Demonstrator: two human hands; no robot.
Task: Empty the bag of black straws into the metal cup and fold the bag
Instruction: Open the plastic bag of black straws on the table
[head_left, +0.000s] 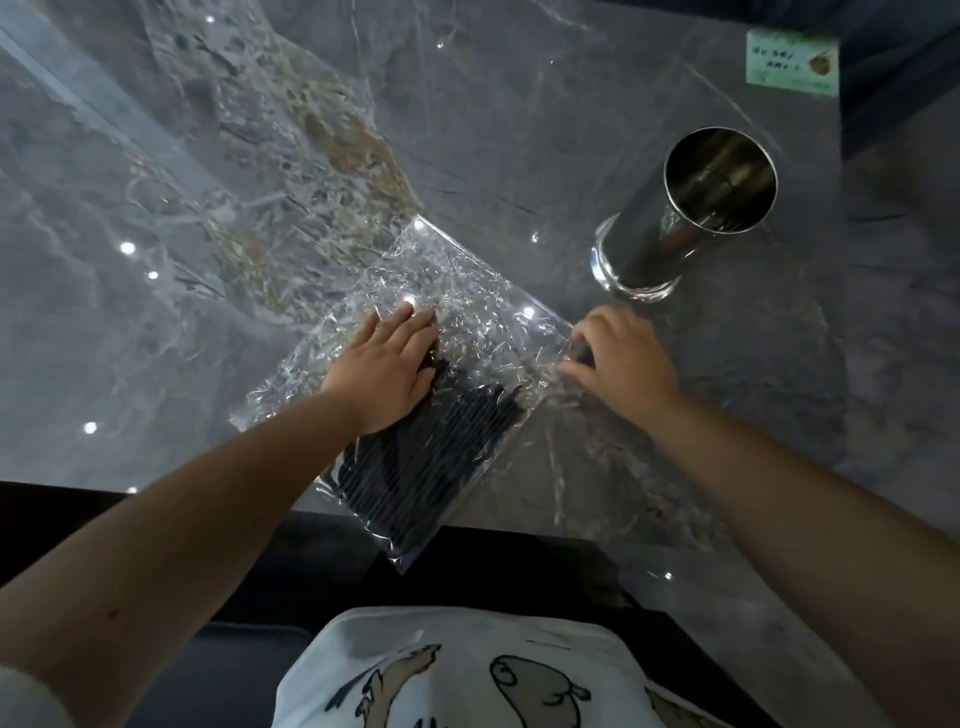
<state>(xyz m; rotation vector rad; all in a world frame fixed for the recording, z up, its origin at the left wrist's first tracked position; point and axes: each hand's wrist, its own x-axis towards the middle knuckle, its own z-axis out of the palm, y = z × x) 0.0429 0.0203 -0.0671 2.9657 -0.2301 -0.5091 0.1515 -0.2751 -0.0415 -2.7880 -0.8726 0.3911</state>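
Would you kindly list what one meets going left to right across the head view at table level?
Left hand → right hand → metal cup → green label. The bag overlaps both hands, so I leave it out.

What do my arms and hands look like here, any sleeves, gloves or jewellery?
Both forearms are bare to the frame edge, with no sleeves showing. The left hand and right hand wear no gloves, and no rings or watch are visible. A small dark mark sits on the left forearm.
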